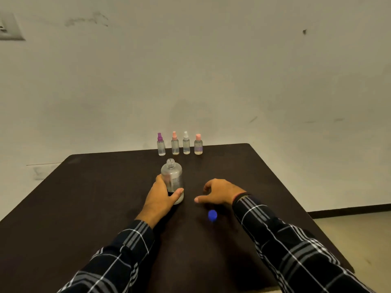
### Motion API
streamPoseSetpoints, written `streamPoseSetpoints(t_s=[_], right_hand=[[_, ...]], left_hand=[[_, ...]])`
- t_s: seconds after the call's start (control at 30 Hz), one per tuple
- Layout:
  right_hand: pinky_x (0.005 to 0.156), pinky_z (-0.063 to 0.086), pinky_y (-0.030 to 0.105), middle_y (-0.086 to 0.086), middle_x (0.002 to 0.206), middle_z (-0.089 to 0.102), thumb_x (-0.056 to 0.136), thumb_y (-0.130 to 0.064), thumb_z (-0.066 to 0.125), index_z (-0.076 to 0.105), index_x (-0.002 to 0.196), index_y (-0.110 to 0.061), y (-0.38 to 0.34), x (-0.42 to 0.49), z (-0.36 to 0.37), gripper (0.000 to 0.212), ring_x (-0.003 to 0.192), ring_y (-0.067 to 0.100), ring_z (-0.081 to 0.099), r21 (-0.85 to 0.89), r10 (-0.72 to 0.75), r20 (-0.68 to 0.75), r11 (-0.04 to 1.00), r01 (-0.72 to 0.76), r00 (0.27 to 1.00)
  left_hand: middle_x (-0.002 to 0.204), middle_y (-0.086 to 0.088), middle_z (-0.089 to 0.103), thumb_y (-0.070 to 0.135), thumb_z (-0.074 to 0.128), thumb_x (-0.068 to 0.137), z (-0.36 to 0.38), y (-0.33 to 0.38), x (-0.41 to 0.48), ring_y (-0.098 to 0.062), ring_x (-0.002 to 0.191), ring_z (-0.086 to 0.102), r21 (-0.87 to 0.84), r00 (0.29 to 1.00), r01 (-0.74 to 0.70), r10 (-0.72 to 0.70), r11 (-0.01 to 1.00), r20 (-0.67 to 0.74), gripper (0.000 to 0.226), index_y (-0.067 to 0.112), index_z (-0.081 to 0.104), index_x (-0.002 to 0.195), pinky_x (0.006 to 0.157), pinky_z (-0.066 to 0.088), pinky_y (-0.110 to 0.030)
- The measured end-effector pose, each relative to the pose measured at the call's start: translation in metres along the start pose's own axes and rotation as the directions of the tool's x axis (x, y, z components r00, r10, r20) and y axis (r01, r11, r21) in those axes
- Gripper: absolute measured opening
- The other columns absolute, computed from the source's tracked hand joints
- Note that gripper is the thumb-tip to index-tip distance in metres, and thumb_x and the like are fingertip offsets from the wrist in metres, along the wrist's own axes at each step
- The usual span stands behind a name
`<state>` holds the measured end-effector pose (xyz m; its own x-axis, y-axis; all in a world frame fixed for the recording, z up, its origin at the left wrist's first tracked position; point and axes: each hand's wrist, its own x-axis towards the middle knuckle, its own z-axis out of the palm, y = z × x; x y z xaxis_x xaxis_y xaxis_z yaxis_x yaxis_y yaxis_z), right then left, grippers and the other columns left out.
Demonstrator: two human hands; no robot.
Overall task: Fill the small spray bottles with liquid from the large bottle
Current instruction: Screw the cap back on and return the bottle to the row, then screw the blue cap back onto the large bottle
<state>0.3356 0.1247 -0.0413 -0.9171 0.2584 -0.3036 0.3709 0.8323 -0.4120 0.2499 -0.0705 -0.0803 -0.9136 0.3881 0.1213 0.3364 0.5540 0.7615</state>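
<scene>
- The left hand (158,198) grasps the large clear plastic bottle (172,178), thumb on the near side and fingers wrapped behind; it stands upright on the dark brown table (84,197), likely steadied for lifting and pouring
- Its neck is uncapped, above the gripping fingers
- The right hand (220,192) holds nothing; its fingers are loosely curled and its thumb points towards the bottle, apart from it
- The round blue cap (212,215) lies on the table just nearer than that thumb, touching neither hand, probably set aside within reach for recapping
- Beyond the fingertips of both hands, well apart, four small clear bottles stand in a row at the far edge: the purple-topped spray bottle (161,144), the pink-topped spray bottle (175,143), the white-topped spray bottle (186,143) and the flat pink-capped bottle (198,144)
- All four keep their tops on, so none can take liquid yet
- Faint print shows on the large bottle beside the thumb, perhaps a label, but it is too blurred to read; no brand is legible
</scene>
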Motion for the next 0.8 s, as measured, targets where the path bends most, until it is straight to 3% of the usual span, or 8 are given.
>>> streamPoseSetpoints(t_s=[0.13,0.23,0.37,0.53,0.6,0.67,0.8], right_hand=[[0.101,0.048,0.040,0.003,0.131,0.059,0.074,-0.053,0.080,0.054,0.132,-0.018,-0.008,-0.026,0.005,0.072,0.118,0.023,0.057,-0.116,0.073,0.010,0.991,-0.071,0.997],[0.099,0.051,0.043,0.007,0.129,0.059,0.075,-0.037,0.084,0.055,0.130,-0.016,-0.015,-0.041,0.007,0.066,0.117,0.027,0.058,-0.149,0.124,0.014,0.982,-0.120,0.992],[0.099,0.052,0.043,0.009,0.128,0.060,0.080,-0.022,0.081,0.059,0.125,-0.013,-0.020,-0.046,0.022,0.051,0.116,0.028,0.060,-0.188,0.123,-0.023,0.974,-0.125,0.992],[0.102,0.050,0.042,0.011,0.127,0.062,0.086,-0.020,0.074,0.061,0.124,-0.013,-0.020,-0.045,0.029,0.041,0.117,0.028,0.060,-0.098,0.126,-0.137,0.985,-0.140,0.983],[0.103,0.049,0.039,0.008,0.124,0.064,0.086,-0.018,0.074,0.063,0.122,-0.015,-0.022,-0.047,0.025,0.038,0.114,0.023,0.061,0.041,0.045,-0.310,0.999,-0.034,0.950],[0.101,0.048,0.031,0.004,0.119,0.067,0.085,-0.013,0.075,0.066,0.119,-0.015,-0.031,-0.052,0.016,0.035,0.107,0.015,0.062,0.197,-0.073,-0.488,0.962,0.191,0.870],[0.085,0.043,0.010,-0.003,0.116,0.068,0.087,-0.011,0.072,0.068,0.120,-0.018,-0.057,-0.062,-0.005,0.034,0.096,0.001,0.059,0.284,-0.251,-0.533,0.846,0.450,0.808]], left_hand=[[0.129,0.000,0.058,0.041,0.079,0.085,-0.002,0.003,-0.031,-0.019,0.120,0.058,-0.025,1.000,-0.005,0.006,1.000,0.014,0.067,0.013,0.043,0.135,0.094,0.048,-0.029],[0.121,0.006,0.056,0.042,0.079,0.085,-0.005,0.003,-0.048,-0.015,0.116,0.059,-0.032,1.000,-0.012,0.013,0.999,0.020,0.065,0.015,0.044,0.133,0.090,0.046,-0.026],[0.127,0.003,0.060,0.043,0.078,0.084,-0.006,0.000,-0.064,-0.015,0.115,0.059,-0.051,1.000,-0.015,0.016,0.999,0.017,0.064,0.017,0.044,0.132,0.094,0.049,-0.029],[0.127,0.003,0.058,0.038,0.077,0.087,-0.008,-0.001,-0.070,-0.015,0.118,0.059,-0.058,0.998,-0.026,0.029,0.998,0.060,0.068,0.014,0.040,0.139,0.095,0.047,-0.027],[0.123,0.006,0.056,0.036,0.077,0.087,-0.010,-0.001,-0.070,-0.012,0.114,0.057,-0.057,0.997,-0.033,0.038,0.998,0.074,0.067,0.013,0.040,0.138,0.093,0.045,-0.024],[0.121,0.006,0.056,0.035,0.077,0.087,-0.010,-0.002,-0.069,-0.010,0.111,0.056,-0.051,0.996,-0.043,0.047,0.998,0.077,0.065,0.013,0.040,0.136,0.093,0.045,-0.024],[0.122,0.008,0.056,0.037,0.077,0.087,-0.011,-0.004,-0.069,-0.009,0.113,0.057,-0.054,0.995,-0.054,0.058,0.997,0.079,0.065,0.016,0.040,0.136,0.093,0.046,-0.024]])
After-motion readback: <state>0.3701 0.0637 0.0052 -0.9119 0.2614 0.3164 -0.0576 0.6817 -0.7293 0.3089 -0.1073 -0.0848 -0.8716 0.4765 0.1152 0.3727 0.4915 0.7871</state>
